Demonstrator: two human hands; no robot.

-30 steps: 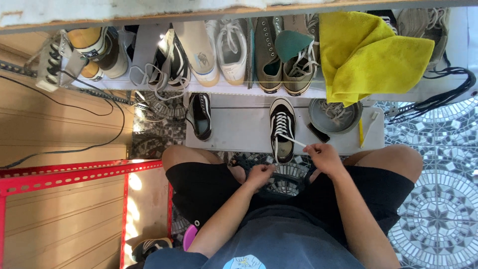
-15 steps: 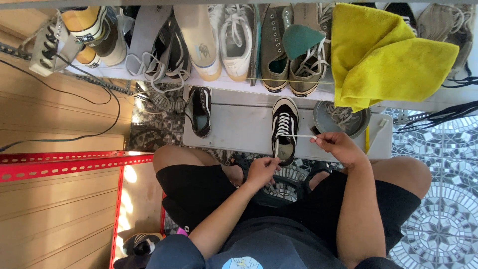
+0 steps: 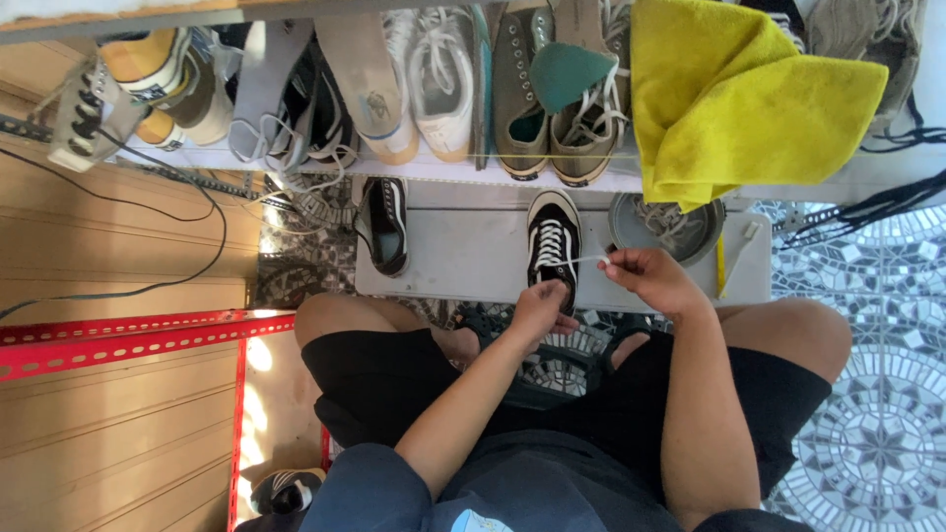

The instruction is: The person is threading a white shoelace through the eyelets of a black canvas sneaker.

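Observation:
A black sneaker with white laces (image 3: 552,239) stands on a low grey board (image 3: 463,258) in front of my knees. My left hand (image 3: 540,310) rests on the sneaker's near end, fingers closed on it. My right hand (image 3: 650,279) sits just right of the shoe and pinches a white lace end (image 3: 589,260) that runs taut from the eyelets. A second black sneaker (image 3: 385,223) lies on the board's left part.
A shelf (image 3: 443,169) above holds several shoes, with a yellow cloth (image 3: 739,94) draped at right. A grey bowl with laces (image 3: 666,227) sits on the board's right. Red metal rails (image 3: 128,340) and black cables (image 3: 148,222) lie on the wooden floor left.
My right hand has pulled the lace out to the right of the shoe. My left hand stays at the sneaker's near end. The view has shifted slightly.

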